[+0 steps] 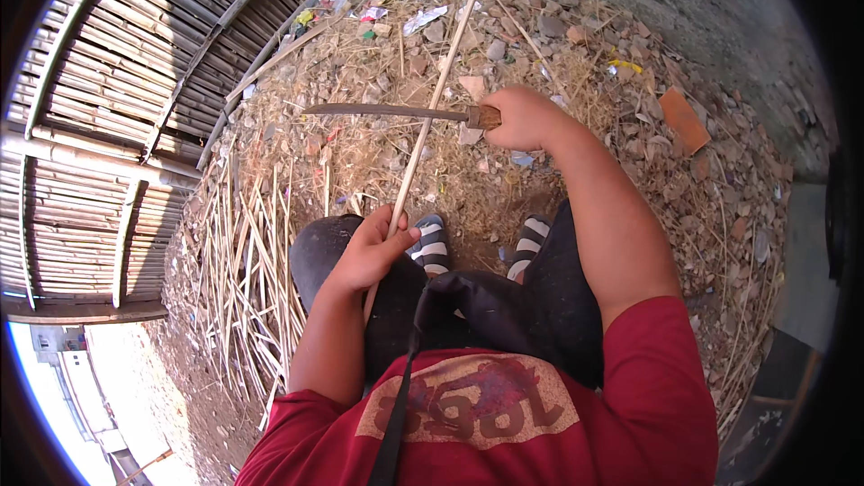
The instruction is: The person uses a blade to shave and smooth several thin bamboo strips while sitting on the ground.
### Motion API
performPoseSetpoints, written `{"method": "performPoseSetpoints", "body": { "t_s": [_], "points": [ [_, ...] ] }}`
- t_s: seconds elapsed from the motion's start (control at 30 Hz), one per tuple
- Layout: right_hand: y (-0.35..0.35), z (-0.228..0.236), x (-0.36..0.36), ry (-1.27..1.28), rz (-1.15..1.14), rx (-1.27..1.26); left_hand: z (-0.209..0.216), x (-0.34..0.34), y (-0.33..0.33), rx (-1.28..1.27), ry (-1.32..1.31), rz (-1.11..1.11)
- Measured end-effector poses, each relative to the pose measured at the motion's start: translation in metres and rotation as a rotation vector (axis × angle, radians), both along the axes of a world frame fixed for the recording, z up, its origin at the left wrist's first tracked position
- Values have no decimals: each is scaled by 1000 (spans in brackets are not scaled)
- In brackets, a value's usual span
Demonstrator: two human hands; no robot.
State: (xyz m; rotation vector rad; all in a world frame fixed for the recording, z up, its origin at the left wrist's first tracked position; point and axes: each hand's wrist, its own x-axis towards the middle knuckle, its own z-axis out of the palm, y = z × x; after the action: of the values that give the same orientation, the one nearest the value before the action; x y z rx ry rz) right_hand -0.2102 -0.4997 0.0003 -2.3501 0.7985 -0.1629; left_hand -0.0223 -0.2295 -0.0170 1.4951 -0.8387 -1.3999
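Rubble-strewn ground is spreading underfoot. Left fingers are gripping a bamboo strip; right fingers are clasping a machete. Printed lettering is crossing the red T-shirt.

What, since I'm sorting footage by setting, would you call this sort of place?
Probably a rough outdoor yard: the stony dirt ground is strewn with litter, a bamboo-slat wall stands on the left, and a weathered grey wall on the upper right.

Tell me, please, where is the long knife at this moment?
In the head view, the long knife is above the centre: the right hand grips its handle, and its blade points left, crossing the long pale strip that the left hand holds.
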Motion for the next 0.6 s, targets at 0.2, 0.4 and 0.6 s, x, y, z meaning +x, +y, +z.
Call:
{"method": "performPoseSetpoints", "body": {
  "t_s": [0.2, 0.4, 0.6],
  "points": [
    [10, 22, 5, 178, 90, -47, 0, 2, 1, -2, 55, 0],
    [5, 16, 0, 131, 57, -55, 8, -2, 4, 53, -27, -18],
    [8, 31, -7, 70, -19, 59, 17, -4, 3, 54, -205, 64]
  ]
}}
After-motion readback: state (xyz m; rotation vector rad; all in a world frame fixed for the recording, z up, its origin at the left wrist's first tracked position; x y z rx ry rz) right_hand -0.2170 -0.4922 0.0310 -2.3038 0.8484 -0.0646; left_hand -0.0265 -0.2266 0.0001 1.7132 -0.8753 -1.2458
